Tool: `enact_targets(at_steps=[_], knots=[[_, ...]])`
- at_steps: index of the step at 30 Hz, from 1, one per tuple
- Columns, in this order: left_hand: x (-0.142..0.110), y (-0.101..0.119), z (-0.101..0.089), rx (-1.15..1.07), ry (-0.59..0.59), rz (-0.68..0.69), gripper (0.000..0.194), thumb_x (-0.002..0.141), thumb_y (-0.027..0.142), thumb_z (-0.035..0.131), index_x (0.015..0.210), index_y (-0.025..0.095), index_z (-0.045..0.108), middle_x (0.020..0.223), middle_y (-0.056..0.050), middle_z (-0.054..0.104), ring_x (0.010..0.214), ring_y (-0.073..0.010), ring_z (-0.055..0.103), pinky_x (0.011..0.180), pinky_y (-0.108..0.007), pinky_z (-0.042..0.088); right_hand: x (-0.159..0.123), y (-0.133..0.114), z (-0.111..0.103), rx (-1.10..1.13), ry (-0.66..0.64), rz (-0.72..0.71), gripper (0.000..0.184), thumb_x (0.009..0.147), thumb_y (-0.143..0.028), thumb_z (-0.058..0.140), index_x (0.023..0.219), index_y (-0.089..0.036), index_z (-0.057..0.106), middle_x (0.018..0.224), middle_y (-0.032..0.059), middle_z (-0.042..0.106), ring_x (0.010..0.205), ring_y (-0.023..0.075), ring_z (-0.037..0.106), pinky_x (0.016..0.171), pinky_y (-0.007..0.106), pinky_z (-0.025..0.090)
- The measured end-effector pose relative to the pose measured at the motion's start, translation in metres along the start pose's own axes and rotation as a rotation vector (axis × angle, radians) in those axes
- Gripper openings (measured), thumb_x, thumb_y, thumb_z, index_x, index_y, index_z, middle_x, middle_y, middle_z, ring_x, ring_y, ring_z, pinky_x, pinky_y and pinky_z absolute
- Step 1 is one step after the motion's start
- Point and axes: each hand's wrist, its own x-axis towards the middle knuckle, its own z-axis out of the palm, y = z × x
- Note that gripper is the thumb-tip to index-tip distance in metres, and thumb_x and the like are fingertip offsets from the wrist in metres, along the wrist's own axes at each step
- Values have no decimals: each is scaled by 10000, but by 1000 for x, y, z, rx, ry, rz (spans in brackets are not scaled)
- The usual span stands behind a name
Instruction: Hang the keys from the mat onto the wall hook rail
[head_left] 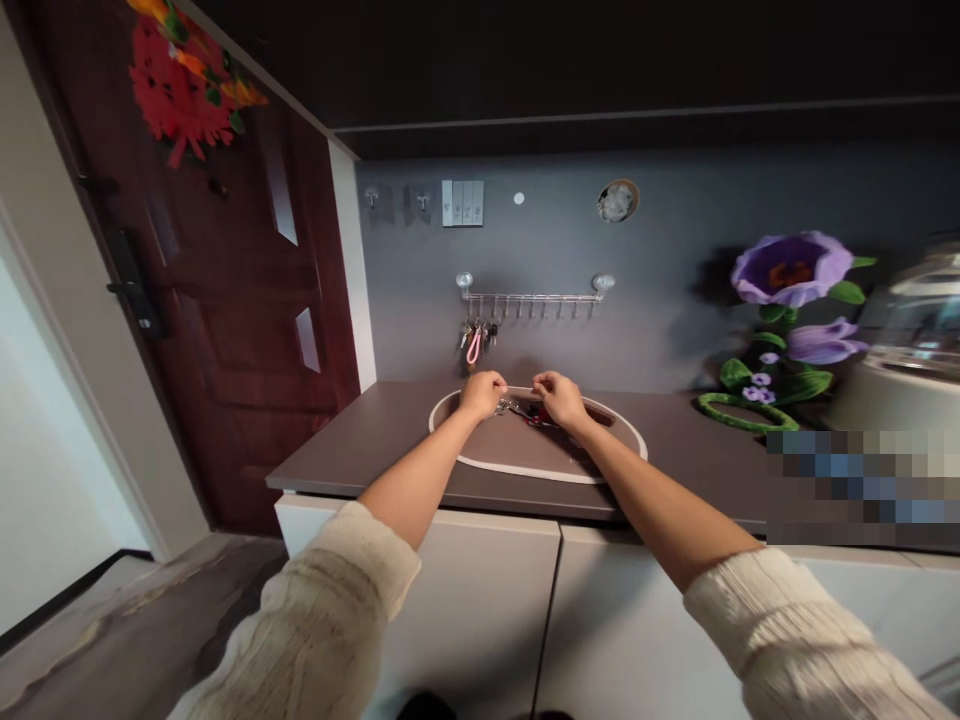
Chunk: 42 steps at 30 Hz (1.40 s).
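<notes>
Both my hands are over an oval brown mat (517, 450) with a pale rim on the dark countertop. My left hand (481, 393) is closed in a pinch at the mat's left side, with small silver keys (501, 408) just below its fingers. To the right, my right hand (561, 398) is also pinched, above a dark and red small item (535, 412) on the mat. Whatever either pinch holds is too small or hidden to make out. A gap separates the two sets of fingertips.
On the wall behind, a hook rail (532, 298) carries several keys and a pink strap (474, 346) at its left end. Purple fabric flowers (795, 270) and a pale rounded object (900, 400) stand on the right. A dark red door (247, 300) is at left.
</notes>
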Motion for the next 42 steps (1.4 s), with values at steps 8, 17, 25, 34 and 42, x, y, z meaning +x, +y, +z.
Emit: enact_targets(at_steps=[8,17,25,34,42], knots=[[-8,-6,-2,319,-131,231,130,750,271,564,771,231,686,891,-50,663,940,-206,534,831,-330,341,-1,0,5,-251,-66,-98,206,755,-129,475,871,-175,640,851,80,672,794,179,602,733,274,418],[-8,-1,0,376,-214,212,175,764,277,514,767,216,677,901,-58,665,921,-219,547,803,-351,352,-1,-7,10,-357,-132,-72,245,788,-149,452,950,-146,636,947,87,666,882,169,597,773,241,410],[-8,-6,2,410,-195,250,165,773,212,495,738,207,656,896,-57,635,925,-209,514,804,-343,324,-1,-7,10,-355,-132,-67,242,785,-153,461,944,-155,644,952,84,665,898,177,592,796,255,406],[-9,-5,-6,439,-67,337,156,814,205,470,780,198,622,883,-59,584,914,-200,477,796,-339,288,-3,-13,10,-343,-150,-96,236,787,-154,454,931,-154,642,956,95,664,880,182,595,777,263,411],[-9,-3,-13,387,35,358,180,839,183,423,811,202,600,865,-48,589,898,-194,484,800,-341,284,-5,-20,9,-268,-174,-170,205,741,-147,503,894,-154,640,891,80,668,817,162,590,769,256,417]])
